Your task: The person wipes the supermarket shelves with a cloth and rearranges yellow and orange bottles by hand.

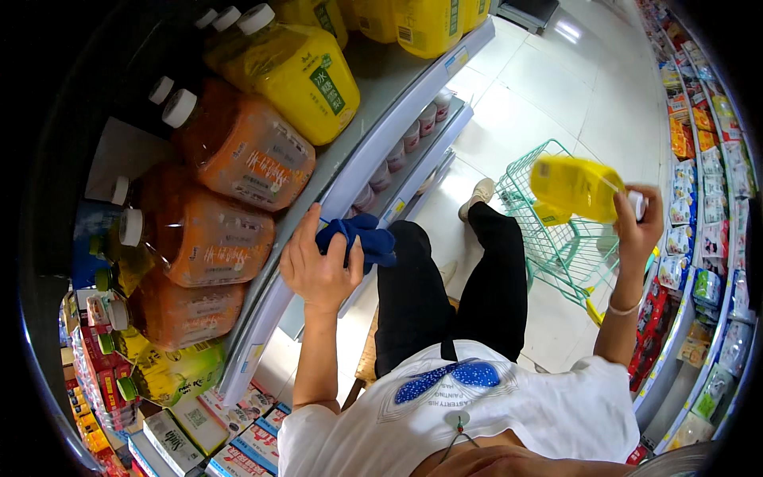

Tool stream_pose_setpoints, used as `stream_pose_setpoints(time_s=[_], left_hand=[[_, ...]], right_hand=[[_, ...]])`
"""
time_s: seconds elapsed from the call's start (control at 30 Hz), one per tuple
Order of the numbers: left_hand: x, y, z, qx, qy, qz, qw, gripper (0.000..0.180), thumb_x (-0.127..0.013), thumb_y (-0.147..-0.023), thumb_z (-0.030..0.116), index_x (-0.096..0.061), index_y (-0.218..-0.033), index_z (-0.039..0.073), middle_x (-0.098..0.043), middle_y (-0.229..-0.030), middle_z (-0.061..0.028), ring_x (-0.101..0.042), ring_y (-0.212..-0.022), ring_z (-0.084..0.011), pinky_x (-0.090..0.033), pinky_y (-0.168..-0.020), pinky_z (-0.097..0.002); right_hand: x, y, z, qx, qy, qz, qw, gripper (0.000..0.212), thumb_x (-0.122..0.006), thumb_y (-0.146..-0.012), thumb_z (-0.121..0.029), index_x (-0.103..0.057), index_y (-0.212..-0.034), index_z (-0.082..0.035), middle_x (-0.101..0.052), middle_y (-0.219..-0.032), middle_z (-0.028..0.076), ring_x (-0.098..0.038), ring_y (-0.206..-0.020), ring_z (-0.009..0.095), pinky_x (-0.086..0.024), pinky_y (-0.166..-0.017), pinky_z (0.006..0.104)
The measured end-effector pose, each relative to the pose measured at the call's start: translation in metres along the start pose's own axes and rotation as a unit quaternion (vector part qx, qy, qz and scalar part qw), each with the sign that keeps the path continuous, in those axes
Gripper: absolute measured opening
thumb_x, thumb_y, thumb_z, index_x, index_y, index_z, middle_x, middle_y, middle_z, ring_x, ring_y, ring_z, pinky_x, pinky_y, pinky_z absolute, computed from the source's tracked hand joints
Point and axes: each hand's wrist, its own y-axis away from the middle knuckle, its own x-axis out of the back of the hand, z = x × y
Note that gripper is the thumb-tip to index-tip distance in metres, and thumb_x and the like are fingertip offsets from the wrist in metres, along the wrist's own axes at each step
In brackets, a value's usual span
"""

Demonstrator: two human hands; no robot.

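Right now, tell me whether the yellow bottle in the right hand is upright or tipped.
Tipped. The yellow bottle lies roughly sideways in the right hand, its white cap by the fingers and its base pointing left, above the green basket.

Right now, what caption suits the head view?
Left hand presses a blue cloth on the shelf edge; right hand lifts a yellow bottle.

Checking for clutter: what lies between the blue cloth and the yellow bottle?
In the head view, the person's black-trousered legs and bare white floor separate blue cloth from yellow bottle.
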Motion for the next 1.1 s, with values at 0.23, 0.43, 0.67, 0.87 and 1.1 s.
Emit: stream_pose_setpoints(time_s=[0.23, 0.43, 0.67, 0.87, 1.1], left_hand=[[0.008, -0.009, 0.0, 0.005, 0.044, -0.001, 0.999, 0.018, -0.071, -0.073, 0.024, -0.06, -0.067, 0.011, -0.061, -0.125, -0.0145, -0.059, -0.1, -0.0303, -0.041, -0.081, -0.0366], [0.008, -0.004, -0.003, 0.011, 0.043, -0.004, 0.999, 0.018, -0.07, -0.073, 0.026, -0.061, -0.068, 0.011, -0.06, -0.127, -0.0139, -0.058, -0.103, -0.0305, -0.04, -0.085, -0.0366], [0.005, -0.005, -0.001, 0.011, 0.042, 0.001, 0.999, 0.02, -0.07, -0.073, 0.026, -0.06, -0.066, 0.011, -0.06, -0.127, -0.0144, -0.058, -0.105, -0.0295, -0.039, -0.085, -0.0354], [0.001, -0.001, -0.003, 0.014, 0.039, 0.006, 0.999, 0.021, -0.07, -0.073, 0.026, -0.06, -0.064, 0.011, -0.06, -0.127, -0.0152, -0.058, -0.107, -0.0294, -0.038, -0.086, -0.0347], [0.001, -0.002, -0.002, 0.015, 0.03, 0.006, 0.999, 0.02, -0.07, -0.072, 0.026, -0.059, -0.064, 0.012, -0.062, -0.125, -0.0153, -0.059, -0.107, -0.0285, -0.037, -0.087, -0.033]], right_hand=[[-0.096, -0.077, -0.14, 0.373, -0.193, -0.038, 0.907, 0.021, -0.07, -0.089, -0.012, -0.062, -0.107, -0.004, -0.068, -0.097, 0.012, -0.068, -0.075, 0.013, -0.053, -0.058, 0.0183], [-0.186, -0.111, -0.215, 0.332, -0.022, -0.089, 0.939, 0.033, -0.066, -0.084, -0.026, -0.059, -0.105, -0.002, -0.064, -0.08, 0.016, -0.066, -0.074, 0.034, -0.051, -0.066, 0.041], [-0.243, -0.177, -0.212, 0.196, -0.211, -0.28, 0.916, 0.041, -0.067, -0.08, -0.021, -0.058, -0.114, 0.0, -0.068, -0.085, 0.017, -0.067, -0.082, 0.036, -0.052, -0.073, 0.0427], [-0.301, -0.141, -0.181, 0.442, 0.04, 0.111, 0.889, 0.052, -0.066, -0.08, -0.022, -0.052, -0.126, -0.001, -0.068, -0.084, 0.019, -0.065, -0.078, 0.042, -0.053, -0.07, 0.0456], [-0.324, -0.096, -0.12, 0.239, -0.035, -0.141, 0.96, 0.089, -0.075, -0.081, -0.024, -0.019, -0.15, -0.014, -0.05, -0.125, 0.032, -0.058, -0.106, 0.044, -0.05, -0.091, 0.0444]])
